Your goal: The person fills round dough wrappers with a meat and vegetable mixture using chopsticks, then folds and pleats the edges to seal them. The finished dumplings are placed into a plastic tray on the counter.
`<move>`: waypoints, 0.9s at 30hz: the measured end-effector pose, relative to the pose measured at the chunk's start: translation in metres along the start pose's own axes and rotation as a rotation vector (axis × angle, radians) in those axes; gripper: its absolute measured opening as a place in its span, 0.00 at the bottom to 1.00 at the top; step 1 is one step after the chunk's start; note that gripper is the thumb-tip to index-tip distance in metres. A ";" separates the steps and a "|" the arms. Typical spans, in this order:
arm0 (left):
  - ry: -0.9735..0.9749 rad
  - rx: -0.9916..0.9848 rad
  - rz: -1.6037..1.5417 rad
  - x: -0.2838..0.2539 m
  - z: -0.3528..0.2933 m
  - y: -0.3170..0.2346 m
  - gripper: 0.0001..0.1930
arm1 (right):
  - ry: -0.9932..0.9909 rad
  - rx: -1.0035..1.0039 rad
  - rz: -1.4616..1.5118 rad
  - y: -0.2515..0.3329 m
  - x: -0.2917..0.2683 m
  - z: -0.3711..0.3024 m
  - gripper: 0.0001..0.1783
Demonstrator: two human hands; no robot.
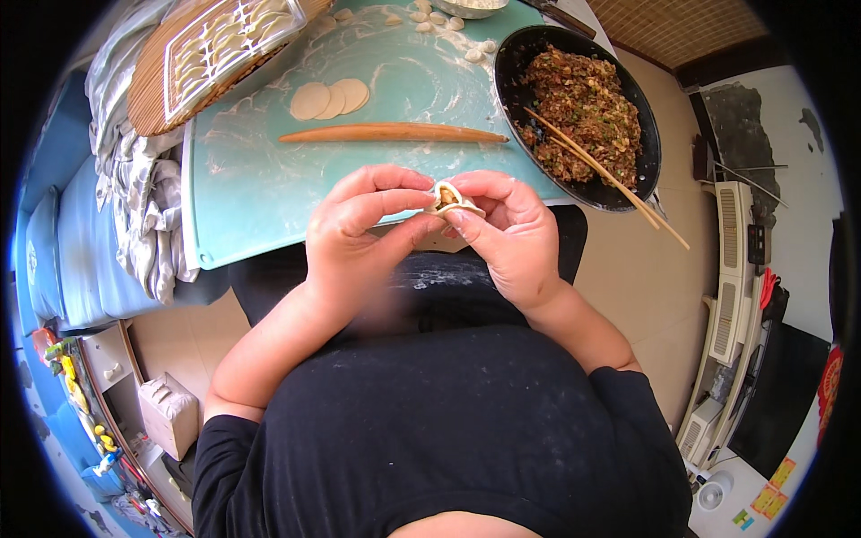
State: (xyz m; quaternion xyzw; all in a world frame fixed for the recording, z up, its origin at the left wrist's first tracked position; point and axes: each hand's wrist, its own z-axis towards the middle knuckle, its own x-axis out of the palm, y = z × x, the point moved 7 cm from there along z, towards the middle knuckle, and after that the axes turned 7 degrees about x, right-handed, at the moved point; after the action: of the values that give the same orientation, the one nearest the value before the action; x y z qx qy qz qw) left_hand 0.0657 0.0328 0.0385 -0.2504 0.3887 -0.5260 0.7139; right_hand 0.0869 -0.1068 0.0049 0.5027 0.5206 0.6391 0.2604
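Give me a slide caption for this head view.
Both hands pinch a dumpling above a floured board.

Both hands, the left hand (pixel 359 229) and right hand (pixel 507 233), are closed together on a dumpling (pixel 448 199) at the near edge of the floured board (pixel 242 188). Just beyond the grip, bare board is left free as far as the rolling pin (pixel 390 134), which is laid crosswise as a barrier. Behind it the dough wrappers (pixel 329 99) are stacked. Right of the grip, passage is blocked by the filling pan (pixel 574 99) and its overhanging chopsticks (pixel 610 179). Far left, the tray of dumplings (pixel 224 45) is set.
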 end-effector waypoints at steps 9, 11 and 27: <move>0.046 0.249 0.239 0.004 0.007 -0.018 0.12 | -0.011 -0.049 -0.085 0.004 0.002 -0.004 0.12; 0.050 0.224 0.217 0.005 0.005 -0.015 0.12 | -0.018 -0.073 -0.071 0.005 0.002 -0.004 0.11; -0.009 0.388 0.404 0.008 0.006 -0.026 0.11 | -0.037 -0.253 -0.236 0.007 -0.002 -0.006 0.11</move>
State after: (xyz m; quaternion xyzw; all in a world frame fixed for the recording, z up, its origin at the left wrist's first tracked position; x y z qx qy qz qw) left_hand 0.0572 0.0167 0.0590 -0.0286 0.3195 -0.4363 0.8406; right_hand 0.0832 -0.1137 0.0106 0.4131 0.4866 0.6551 0.4044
